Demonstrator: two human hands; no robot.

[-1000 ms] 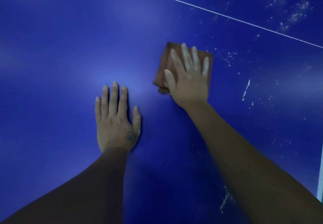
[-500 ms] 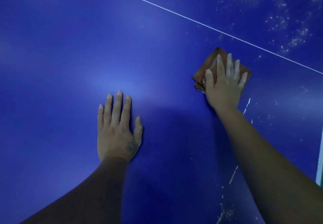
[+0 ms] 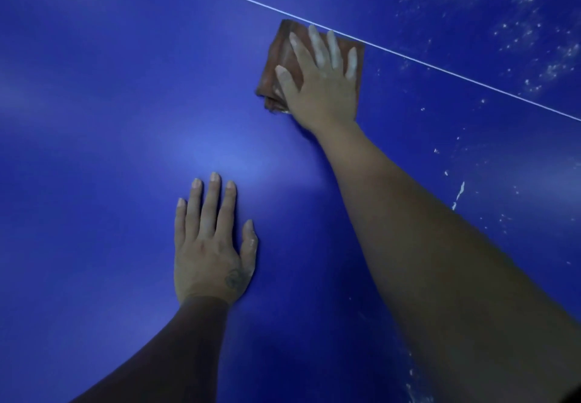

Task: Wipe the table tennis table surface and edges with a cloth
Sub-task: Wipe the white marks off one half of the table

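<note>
Head view: right hand [image 3: 323, 88] spread flat, pressing the cloth [image 3: 276, 66] against the line [image 3: 440, 71]; left hand [image 3: 209, 245] flat on the table [image 3: 94, 119], nearer.

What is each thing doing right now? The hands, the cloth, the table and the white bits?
Cloth: folded, flat on the table, far edge at the white line.
Right hand: fingers straight, pressing on the cloth.
Left hand: flat on the table, holding nothing.
Table: plain blue on the left, spotty on the right.
White line: straight, unbroken.
White specks: scattered, not yet wiped.
</note>
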